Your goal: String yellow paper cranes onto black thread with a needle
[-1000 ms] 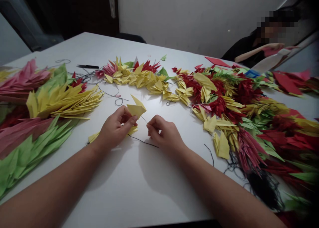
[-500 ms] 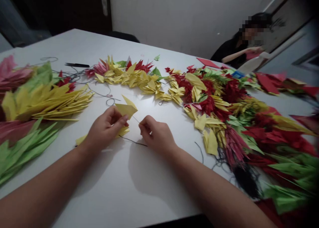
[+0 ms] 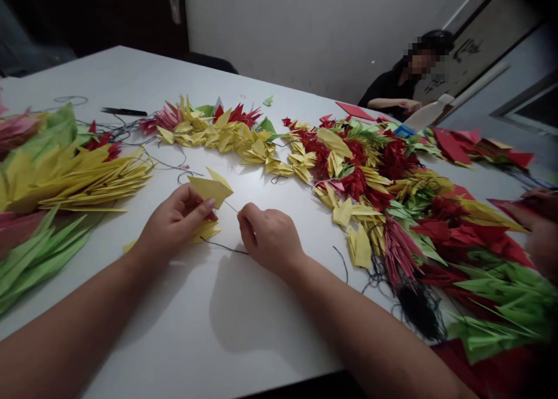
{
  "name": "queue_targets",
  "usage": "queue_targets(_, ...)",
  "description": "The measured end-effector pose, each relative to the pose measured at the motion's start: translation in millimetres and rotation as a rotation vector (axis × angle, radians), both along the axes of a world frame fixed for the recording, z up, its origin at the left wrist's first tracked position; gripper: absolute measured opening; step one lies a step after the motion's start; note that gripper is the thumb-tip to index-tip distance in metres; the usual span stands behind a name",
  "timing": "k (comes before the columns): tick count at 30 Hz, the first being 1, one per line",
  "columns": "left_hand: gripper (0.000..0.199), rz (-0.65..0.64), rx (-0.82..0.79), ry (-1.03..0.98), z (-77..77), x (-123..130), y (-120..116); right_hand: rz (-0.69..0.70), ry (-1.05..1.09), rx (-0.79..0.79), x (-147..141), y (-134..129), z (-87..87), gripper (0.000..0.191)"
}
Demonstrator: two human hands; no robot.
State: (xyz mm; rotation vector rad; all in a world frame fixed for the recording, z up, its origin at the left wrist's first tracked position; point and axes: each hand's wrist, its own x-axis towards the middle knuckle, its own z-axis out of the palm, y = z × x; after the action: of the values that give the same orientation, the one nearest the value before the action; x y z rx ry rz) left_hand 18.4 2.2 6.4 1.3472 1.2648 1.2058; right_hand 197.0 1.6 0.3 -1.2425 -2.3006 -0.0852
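Note:
My left hand [image 3: 181, 218] pinches a yellow folded paper crane [image 3: 210, 188] between thumb and fingers, its points facing up and right. A thin needle [image 3: 231, 206] runs from the crane's right side to the closed fingertips of my right hand [image 3: 270, 233]. Below, a dark thread [image 3: 224, 246] stretches from another yellow paper piece [image 3: 206, 231] under my left hand towards my right hand. Part of that lower paper is hidden by the left hand and wrist.
Stacks of yellow folded cranes [image 3: 96, 178] and green ones [image 3: 39, 253] lie left. A strung yellow, red and green garland [image 3: 244, 140] curves across the white table [image 3: 174, 329]. Black scissors [image 3: 124, 111] lie behind. A co-worker [image 3: 387, 91] sits far right; another person's hand [image 3: 543, 236] shows at the right edge.
The view has shifted slightly, so things sit further left. My hands keep the same hold on crane and needle. Another person's hand has come in at the right edge.

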Motion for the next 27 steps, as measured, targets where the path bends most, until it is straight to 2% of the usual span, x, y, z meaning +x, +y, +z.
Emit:
queue_targets(3, 0.029, 0.001, -0.047, -0.072, 1.0, -0.3, 0.0, 0.021, 0.176, -0.165, -0.5, 0.1, 1.0, 0.013)
queue_targets(8, 0.025, -0.005, -0.030, -0.112, 0.8, 0.5, 0.7, 0.144, 0.664, -0.679, -2.7, 2.0, 1.5, 0.013)
queue_targets(10, 0.024, -0.007, -0.007, -0.092, -0.5, 0.5, 0.2, 0.172, 0.728, -0.753, -3.0, 1.9, 1.3, 0.014)
queue_targets(12, 0.022, -0.015, 0.039, -0.058, -2.5, -0.3, -1.7, 0.163, 0.667, -0.664, -2.1, 1.1, 0.9, 0.012)
queue_targets(14, 0.016, -0.031, 0.156, 0.002, -4.9, -1.8, -4.9, 0.129, 0.522, -0.452, -0.2, 0.5, 0.3, 0.009)
queue_targets(17, 0.004, -0.055, 0.516, 0.224, -7.7, -4.1, -9.4, 0.084, 0.358, -0.173, 3.7, 2.3, -1.6, 0.010)
queue_targets(18, 0.009, -0.067, 0.641, 0.306, -8.2, -4.6, -10.2, 0.087, 0.351, -0.135, 4.8, 3.7, -2.4, 0.011)
queue_targets(21, 0.021, -0.105, 0.855, 0.447, -9.0, -5.0, -10.3, 0.119, 0.393, -0.130, 6.6, 8.3, -5.1, 0.009)
queue_targets(27, 0.020, -0.087, 0.900, 0.497, -9.5, -6.3, -9.6, 0.162, 0.433, -0.193, 5.6, 9.2, -7.3, 0.009)
